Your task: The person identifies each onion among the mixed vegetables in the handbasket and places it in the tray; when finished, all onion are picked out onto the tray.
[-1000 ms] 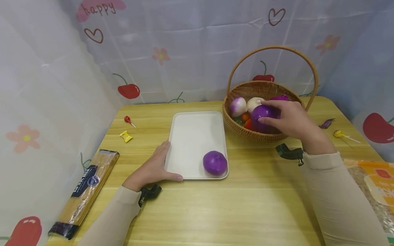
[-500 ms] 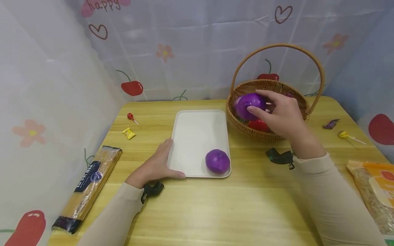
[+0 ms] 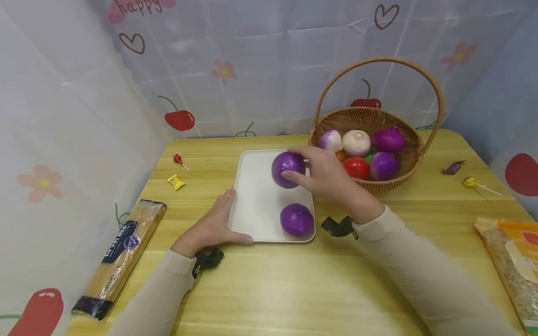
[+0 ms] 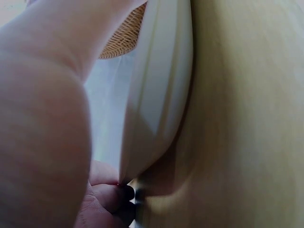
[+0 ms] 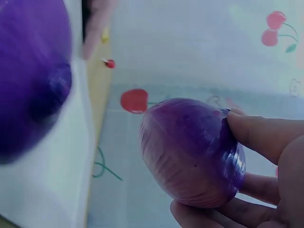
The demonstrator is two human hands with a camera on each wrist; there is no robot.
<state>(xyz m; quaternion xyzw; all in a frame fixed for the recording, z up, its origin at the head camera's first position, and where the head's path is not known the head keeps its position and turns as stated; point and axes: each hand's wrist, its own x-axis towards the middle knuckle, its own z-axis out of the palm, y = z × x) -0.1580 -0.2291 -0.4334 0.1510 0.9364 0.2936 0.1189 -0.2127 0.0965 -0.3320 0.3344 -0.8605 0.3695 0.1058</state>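
The right hand point(image 3: 325, 175) grasps a purple vegetable point(image 3: 288, 170), thumb on the near side and fingers curled round the back, and holds it over the far right part of the white tray point(image 3: 258, 196). From the head the purple vegetable looks almost round, so its long axis hardly reads there; the right wrist view shows a stubby oval, its slightly longer axis slanting from upper left to lower right of that view, with the shiny, creased end turned toward the palm and the smoother, rounded end facing away from the hand. A second purple vegetable point(image 3: 297, 220) lies in the tray's near right corner, apart from the held one; in the right wrist view its dark nub faces the lower right of that view. The tray lies with its long axis running away from the person. The left hand point(image 3: 210, 226) is unclenched, its fingers laid along the tray's left edge and its thumb stretched along the near edge. Right of the tray stands the wicker basket point(image 3: 374, 186), its arched handle rising over a white vegetable point(image 3: 356, 143), a red vegetable point(image 3: 356, 167) and several purple ones.
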